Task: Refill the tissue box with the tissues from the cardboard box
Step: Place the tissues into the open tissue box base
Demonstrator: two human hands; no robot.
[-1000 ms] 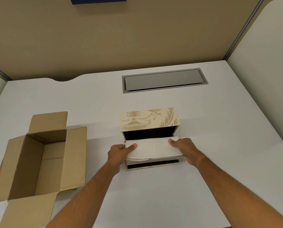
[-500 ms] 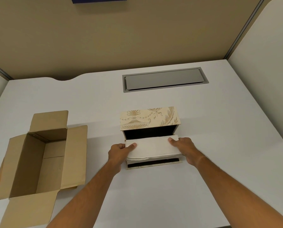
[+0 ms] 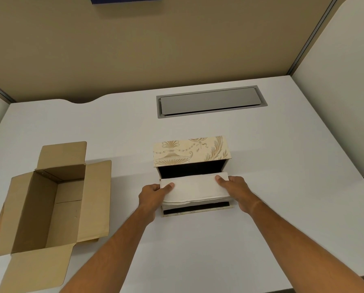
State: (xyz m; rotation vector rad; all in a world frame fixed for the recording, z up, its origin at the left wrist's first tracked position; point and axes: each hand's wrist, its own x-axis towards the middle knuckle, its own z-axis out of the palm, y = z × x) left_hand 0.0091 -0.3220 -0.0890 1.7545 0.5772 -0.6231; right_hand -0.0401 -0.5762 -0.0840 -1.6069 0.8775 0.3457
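At the centre of the frame, the stack of tissues (image 3: 194, 190) sits at the dark mouth of the open tissue box (image 3: 190, 151) on the white desk (image 3: 282, 166). The left hand (image 3: 153, 194) and the right hand (image 3: 236, 190) each have a grip clasped on one short end. The stack looks light, soft and easy to bend, so holding both ends is probably best. The cardboard box (image 3: 48, 208) at lower left looks empty.

An office cubicle: tan partition walls (image 3: 155, 49) enclose a white desk (image 3: 282, 166) with a grey cable-access hatch (image 3: 210, 101).
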